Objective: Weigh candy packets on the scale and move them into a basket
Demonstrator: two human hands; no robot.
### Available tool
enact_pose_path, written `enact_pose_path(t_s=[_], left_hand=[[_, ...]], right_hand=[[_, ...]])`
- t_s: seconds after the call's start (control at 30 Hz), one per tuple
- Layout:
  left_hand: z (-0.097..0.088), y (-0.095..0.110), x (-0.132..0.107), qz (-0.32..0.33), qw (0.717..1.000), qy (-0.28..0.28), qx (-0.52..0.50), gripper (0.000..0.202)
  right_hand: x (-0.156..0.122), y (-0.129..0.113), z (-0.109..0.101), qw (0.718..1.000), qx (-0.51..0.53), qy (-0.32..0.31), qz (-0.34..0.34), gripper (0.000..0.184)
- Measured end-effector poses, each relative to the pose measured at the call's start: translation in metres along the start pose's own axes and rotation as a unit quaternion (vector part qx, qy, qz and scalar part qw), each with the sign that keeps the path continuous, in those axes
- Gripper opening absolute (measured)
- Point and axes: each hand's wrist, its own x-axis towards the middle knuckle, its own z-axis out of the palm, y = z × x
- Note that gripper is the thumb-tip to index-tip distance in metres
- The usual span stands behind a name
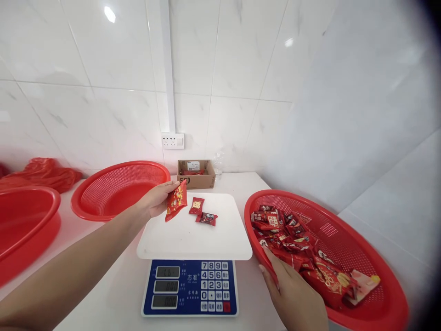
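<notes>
My left hand (156, 198) is closed on a red snack packet (176, 200), held just above the left part of the white scale pan (206, 239). Two small red packets (202, 212) lie on the pan beside it. My right hand (292, 294) rests on the near rim of the red mesh basket (375, 317) at the right, fingers lying over the red packets (296, 239) heaped inside; whether it grips one is hidden. The blue electronic scale (190, 287) shows a display and keypad in front.
An empty red mesh basket (119, 188) sits at the back left. A red basin (24, 220) is at far left, with a red plastic bag (44, 172) behind. A small cardboard box (195, 174) and clear bottle (217, 163) stand by the tiled wall.
</notes>
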Motion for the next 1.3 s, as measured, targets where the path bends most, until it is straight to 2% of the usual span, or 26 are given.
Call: enact_pose_path(t_s=[0.13,0.23,0.33,0.47,0.6,0.73,0.83,0.97,1.13,1.3], left_hand=[[0.010,0.004,0.004,-0.022,0.998,-0.014,0.056,0.020],[0.018,0.002,0.009,-0.031,0.989,-0.046,0.138,0.026],[0.024,-0.003,0.016,-0.018,0.964,-0.079,0.253,0.028],[0.026,-0.011,0.029,0.031,0.919,-0.080,0.384,0.029],[0.026,-0.014,0.040,0.044,0.884,-0.076,0.459,0.031],[0.027,-0.015,0.048,0.039,0.869,-0.082,0.486,0.031],[0.025,-0.013,0.048,0.039,0.875,-0.084,0.475,0.030],[0.018,-0.004,0.039,0.033,0.901,-0.074,0.426,0.030],[0.009,0.004,0.022,0.007,0.947,-0.050,0.316,0.030],[-0.002,-0.001,0.013,-0.028,0.978,-0.029,0.206,0.031]], right_hand=[[0.001,0.000,0.000,1.000,0.006,-0.016,0.004,0.047],[-0.001,0.000,0.001,1.000,0.014,-0.016,0.011,0.047],[-0.002,0.000,0.002,1.000,0.008,-0.018,0.011,0.047],[-0.001,0.000,0.002,0.999,-0.013,-0.035,0.011,0.047],[0.000,0.000,0.001,0.999,-0.022,-0.038,0.012,0.048],[0.000,-0.005,-0.003,0.999,-0.029,-0.034,0.018,0.046],[0.001,-0.006,-0.008,0.998,-0.034,-0.040,0.018,0.046],[0.004,-0.002,-0.009,0.998,-0.022,-0.067,0.000,0.049],[0.006,0.002,-0.005,0.997,-0.004,-0.079,0.012,0.048],[0.006,-0.001,-0.008,0.995,0.002,-0.092,0.031,0.048]])
